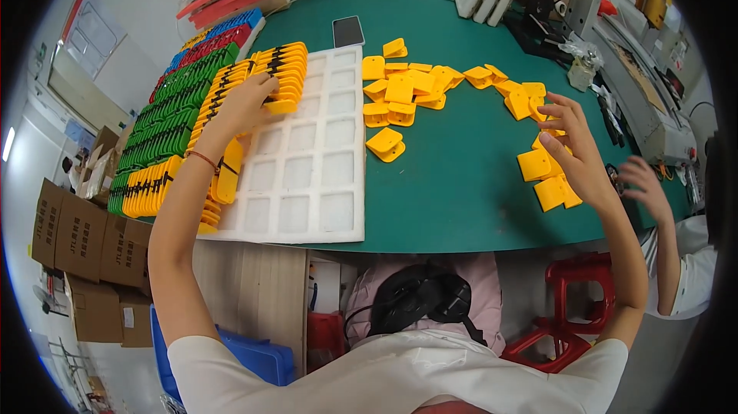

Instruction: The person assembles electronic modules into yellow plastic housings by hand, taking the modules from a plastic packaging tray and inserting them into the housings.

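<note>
My left hand [247, 105] is closed on a yellow plastic clip [281, 107] at the near end of a packed yellow row [286, 58]. That row stands on a white tray with square pockets [336, 212]. More yellow pieces [228, 172] lie under and beside my left forearm. My right hand [576, 149] hovers with fingers apart over a loose group of yellow clips [550, 192] at the right of the table. Whether its fingertips touch one I cannot tell. A larger heap of yellow clips [400, 89] lies between the hands, beside the tray.
Green rows [165, 106], then red and blue ones, fill the left side. A phone [348, 32] lies behind the tray on the green tabletop [446, 176]. Another person's hand [646, 187] is at the right edge, near a machine [646, 83]. A red stool [580, 291] stands below.
</note>
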A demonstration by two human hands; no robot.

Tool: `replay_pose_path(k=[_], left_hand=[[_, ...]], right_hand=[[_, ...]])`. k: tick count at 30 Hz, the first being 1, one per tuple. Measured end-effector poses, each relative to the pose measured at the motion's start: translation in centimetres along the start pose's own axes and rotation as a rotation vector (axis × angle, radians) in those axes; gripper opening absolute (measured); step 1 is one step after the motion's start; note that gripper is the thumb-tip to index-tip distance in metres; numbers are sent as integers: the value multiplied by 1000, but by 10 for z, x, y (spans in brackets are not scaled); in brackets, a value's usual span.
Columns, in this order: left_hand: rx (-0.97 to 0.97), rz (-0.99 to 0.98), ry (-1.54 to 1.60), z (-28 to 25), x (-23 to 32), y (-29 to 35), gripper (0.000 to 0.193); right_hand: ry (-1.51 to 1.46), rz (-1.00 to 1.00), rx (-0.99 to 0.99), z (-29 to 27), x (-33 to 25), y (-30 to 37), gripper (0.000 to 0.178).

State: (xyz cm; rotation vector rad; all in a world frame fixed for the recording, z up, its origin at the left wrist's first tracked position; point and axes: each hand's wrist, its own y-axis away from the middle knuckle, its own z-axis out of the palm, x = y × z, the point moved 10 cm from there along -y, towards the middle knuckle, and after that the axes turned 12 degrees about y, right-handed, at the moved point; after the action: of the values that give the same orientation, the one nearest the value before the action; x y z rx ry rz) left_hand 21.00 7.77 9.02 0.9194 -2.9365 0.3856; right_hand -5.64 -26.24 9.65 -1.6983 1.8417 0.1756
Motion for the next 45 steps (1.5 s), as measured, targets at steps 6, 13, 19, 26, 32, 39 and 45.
replay_pose_path(k=[6, 13, 19, 26, 32, 39, 45], left_hand=[[78, 49, -109, 2, -2, -3, 43], [111, 356, -237, 9, 66, -38, 50], [1, 232, 180, 89, 79, -140, 46], [-22, -105, 303, 172, 60, -216, 59], [-109, -3, 685, 164, 94, -215, 55], [-233, 108, 725, 167, 137, -194, 58], [-338, 145, 893, 157, 159, -172, 58]], right_hand=[[81, 33, 42, -10, 16, 8, 37], [392, 61, 107, -30, 108, -13, 43], [28, 369, 190, -12, 260, -52, 56], [108, 324, -129, 53, 250, -110, 57], [-141, 206, -159, 87, 192, -147, 47], [-237, 101, -58, 118, 135, -172, 40], [-292, 105, -174, 104, 133, -152, 47]])
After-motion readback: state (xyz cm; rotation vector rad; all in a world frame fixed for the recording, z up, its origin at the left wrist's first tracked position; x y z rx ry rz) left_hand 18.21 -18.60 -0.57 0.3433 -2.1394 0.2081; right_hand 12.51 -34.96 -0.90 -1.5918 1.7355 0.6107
